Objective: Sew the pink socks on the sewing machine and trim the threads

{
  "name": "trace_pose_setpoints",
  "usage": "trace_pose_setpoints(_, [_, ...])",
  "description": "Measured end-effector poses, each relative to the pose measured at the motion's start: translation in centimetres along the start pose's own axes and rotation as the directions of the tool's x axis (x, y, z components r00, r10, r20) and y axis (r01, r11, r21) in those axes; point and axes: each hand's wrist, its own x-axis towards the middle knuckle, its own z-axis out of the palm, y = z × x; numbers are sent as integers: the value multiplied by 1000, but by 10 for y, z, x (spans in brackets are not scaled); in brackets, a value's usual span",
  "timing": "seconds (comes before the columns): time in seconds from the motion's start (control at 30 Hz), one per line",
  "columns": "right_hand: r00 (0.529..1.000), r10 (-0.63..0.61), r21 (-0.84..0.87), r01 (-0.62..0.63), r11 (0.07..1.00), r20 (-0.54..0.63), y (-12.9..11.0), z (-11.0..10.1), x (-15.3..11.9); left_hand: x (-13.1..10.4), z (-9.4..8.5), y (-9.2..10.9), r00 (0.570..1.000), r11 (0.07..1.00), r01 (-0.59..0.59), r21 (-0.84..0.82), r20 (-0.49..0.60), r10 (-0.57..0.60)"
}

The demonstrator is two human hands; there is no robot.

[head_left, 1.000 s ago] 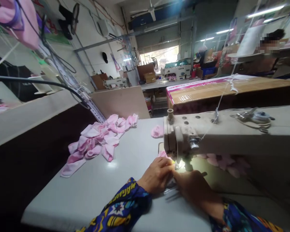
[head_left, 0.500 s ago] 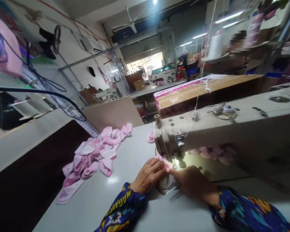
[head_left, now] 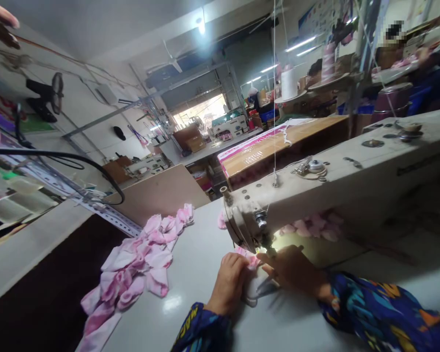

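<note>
My left hand [head_left: 230, 281] is closed on the left side of a small pink fabric piece [head_left: 250, 257], which lies by the needle area of a sewing machine [head_left: 278, 208]. My right hand [head_left: 297, 270] is at the right edge of the same piece, fingertips closed against it just under the machine head. Its fingers are partly in shadow. A lamp lights the spot by the needle, and the presser foot is mostly hidden. Below the hands shows a greyish, blurred patch of the machine bed.
A heap of pink and white fabric pieces [head_left: 143, 264] lies on the white table [head_left: 183, 313] to the left. More pink pieces [head_left: 311, 227] sit behind the machine arm. A cardboard box [head_left: 278, 144] stands beyond, with thread cones [head_left: 289, 83] above. Other people work at the far right.
The camera view has shifted, so the machine and heap appear further left. My right hand has edged up toward the needle, and its fingers look slightly more extended. Both hands stay at the pink piece.
</note>
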Motion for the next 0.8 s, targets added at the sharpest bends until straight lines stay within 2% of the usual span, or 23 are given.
trace_pose_setpoints(0.07, [990,-114,-51,109,993,-87,-1,7,2,0,0,0,1000,999,24,-28,14,-24])
trace_pose_setpoints(0.13, [977,-180,-77,172,982,-117,-3,14,6,1,-2,2,999,998,44,-48,32,-43])
trace_pose_setpoints(0.33, [962,-266,-79,261,962,-58,-11,30,11,6,-13,12,994,987,89,-132,73,-80])
trace_pose_setpoints(0.43, [949,-315,-69,313,947,-8,-11,34,10,14,-15,12,989,993,-23,-120,142,40])
trace_pose_setpoints(0.5, [940,-341,-68,341,937,19,-12,32,9,18,-13,8,962,987,-144,-66,223,155])
trace_pose_setpoints(0.57, [933,-358,-77,360,930,35,-14,27,8,20,-9,4,948,982,-190,-4,260,185])
trace_pose_setpoints(0.63, [932,-360,-99,362,927,40,-17,22,8,19,-5,2,968,990,-140,33,215,130])
trace_pose_setpoints(0.7, [934,-355,-122,356,926,36,-21,19,7,16,-1,1,991,998,-57,18,118,54])
trace_pose_setpoints(0.8, [935,-353,-152,353,923,23,-24,19,6,12,3,2,1000,999,23,-42,-6,-23])
